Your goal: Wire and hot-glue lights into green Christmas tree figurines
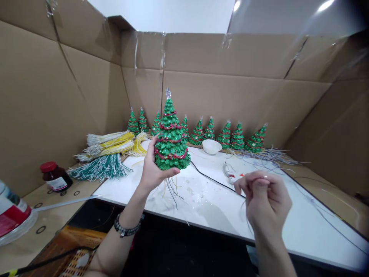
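Observation:
A green Christmas tree figurine [172,144] with red garlands, bows and a silvery top stands upright in my left hand [154,169]. My left fingers wrap its left side and the thumb lies under its base. Several thin wires [173,190] hang out below that base. Over the right part of the table, apart from the tree, my right hand [268,200] is closed, with thumb and forefinger pinched together. A thin pale wire [248,219] trails down from its curled fingers; its upper end is hidden.
Several similar trees [237,136] line the back of the white table [213,219], near a white bowl [211,147]. A glue gun [230,172] with a black cord lies mid-table. Bundled wires [100,167] and a red-capped jar [56,177] are left. Cardboard walls [230,92] surround everything.

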The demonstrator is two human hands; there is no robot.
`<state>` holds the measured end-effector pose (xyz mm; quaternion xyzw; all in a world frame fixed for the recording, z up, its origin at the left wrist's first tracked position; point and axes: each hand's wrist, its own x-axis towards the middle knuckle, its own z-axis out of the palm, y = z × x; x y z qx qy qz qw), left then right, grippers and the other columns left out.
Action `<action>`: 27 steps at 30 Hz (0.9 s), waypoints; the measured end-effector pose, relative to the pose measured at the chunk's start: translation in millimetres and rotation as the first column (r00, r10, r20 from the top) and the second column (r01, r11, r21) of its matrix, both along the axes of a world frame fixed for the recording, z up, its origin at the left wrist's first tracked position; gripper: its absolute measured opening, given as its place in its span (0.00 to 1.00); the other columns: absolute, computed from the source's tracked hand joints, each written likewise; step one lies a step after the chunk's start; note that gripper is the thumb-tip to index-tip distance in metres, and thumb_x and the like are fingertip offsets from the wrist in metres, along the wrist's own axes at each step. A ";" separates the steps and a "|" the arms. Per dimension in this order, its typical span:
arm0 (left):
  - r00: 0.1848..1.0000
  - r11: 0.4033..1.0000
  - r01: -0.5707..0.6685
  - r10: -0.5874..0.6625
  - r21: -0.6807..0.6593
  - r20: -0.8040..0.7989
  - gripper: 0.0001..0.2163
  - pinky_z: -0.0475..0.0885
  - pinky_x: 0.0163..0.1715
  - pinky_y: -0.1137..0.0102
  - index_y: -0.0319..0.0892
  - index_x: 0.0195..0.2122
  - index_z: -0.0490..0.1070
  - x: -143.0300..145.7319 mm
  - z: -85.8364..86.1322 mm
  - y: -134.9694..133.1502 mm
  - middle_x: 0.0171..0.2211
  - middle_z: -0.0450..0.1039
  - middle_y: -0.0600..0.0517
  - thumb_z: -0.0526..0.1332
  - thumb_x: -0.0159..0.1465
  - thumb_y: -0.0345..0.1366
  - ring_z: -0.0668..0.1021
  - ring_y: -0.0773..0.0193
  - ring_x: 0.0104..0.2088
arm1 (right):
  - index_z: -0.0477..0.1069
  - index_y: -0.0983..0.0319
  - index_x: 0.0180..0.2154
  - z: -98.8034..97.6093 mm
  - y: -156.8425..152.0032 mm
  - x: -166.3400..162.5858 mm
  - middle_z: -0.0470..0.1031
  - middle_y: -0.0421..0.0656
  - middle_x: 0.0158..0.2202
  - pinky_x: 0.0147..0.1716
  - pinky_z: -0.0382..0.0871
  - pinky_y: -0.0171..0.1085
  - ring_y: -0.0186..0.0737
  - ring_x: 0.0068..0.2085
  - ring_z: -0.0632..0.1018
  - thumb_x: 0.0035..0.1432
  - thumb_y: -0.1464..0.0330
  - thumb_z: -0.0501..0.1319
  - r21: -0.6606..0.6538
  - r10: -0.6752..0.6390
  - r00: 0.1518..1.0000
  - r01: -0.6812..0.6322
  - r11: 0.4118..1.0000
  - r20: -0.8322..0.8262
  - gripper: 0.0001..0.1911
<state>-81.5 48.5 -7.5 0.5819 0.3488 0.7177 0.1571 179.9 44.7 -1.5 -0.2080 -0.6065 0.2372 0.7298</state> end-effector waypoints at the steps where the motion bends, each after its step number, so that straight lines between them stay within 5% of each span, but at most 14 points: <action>1: 1.000 1.000 0.002 -0.002 -0.009 0.000 0.54 0.65 0.63 0.48 0.48 0.65 0.57 1.8 -0.6 0.6 0.62 0.66 0.40 0.76 0.38 0.58 0.70 0.39 0.62 | 0.72 0.59 0.34 -4.7 -1.0 0.5 0.67 0.37 0.28 0.22 0.63 0.37 0.31 0.22 0.68 0.67 0.62 0.60 -0.026 -0.012 1.000 0.011 1.000 -0.021 0.09; 8: 0.996 0.997 -0.059 0.055 -0.050 -0.077 0.54 0.62 0.64 0.47 0.48 0.65 0.59 12.5 -0.8 -0.8 0.64 0.64 0.41 0.79 0.37 0.53 0.66 0.39 0.65 | 0.71 0.60 0.30 -14.9 -9.9 2.7 0.65 0.38 0.23 0.17 0.53 0.34 0.32 0.20 0.63 0.67 0.61 0.60 -0.063 -0.172 0.982 0.167 0.984 -0.076 0.13; 19: 0.949 0.972 -0.234 0.230 0.008 -0.216 0.57 0.58 0.66 0.46 0.46 0.68 0.54 16.5 -1.7 -3.8 0.66 0.61 0.38 0.78 0.38 0.54 0.63 0.39 0.67 | 0.74 0.62 0.32 -0.8 -1.6 -6.9 0.69 0.40 0.28 0.15 0.53 0.32 0.29 0.20 0.63 0.62 0.64 0.65 0.154 -0.178 0.957 0.216 0.964 -0.228 0.09; 27: 1.000 0.996 0.000 0.002 -0.089 0.022 0.55 0.69 0.61 0.52 0.44 0.65 0.57 24.3 -2.9 -3.9 0.62 0.67 0.39 0.75 0.39 0.59 0.71 0.42 0.62 | 0.73 0.63 0.32 -9.7 -1.1 -7.8 0.65 0.35 0.22 0.17 0.56 0.31 0.28 0.19 0.62 0.63 0.62 0.64 -0.006 -0.142 0.963 0.145 0.989 -0.230 0.11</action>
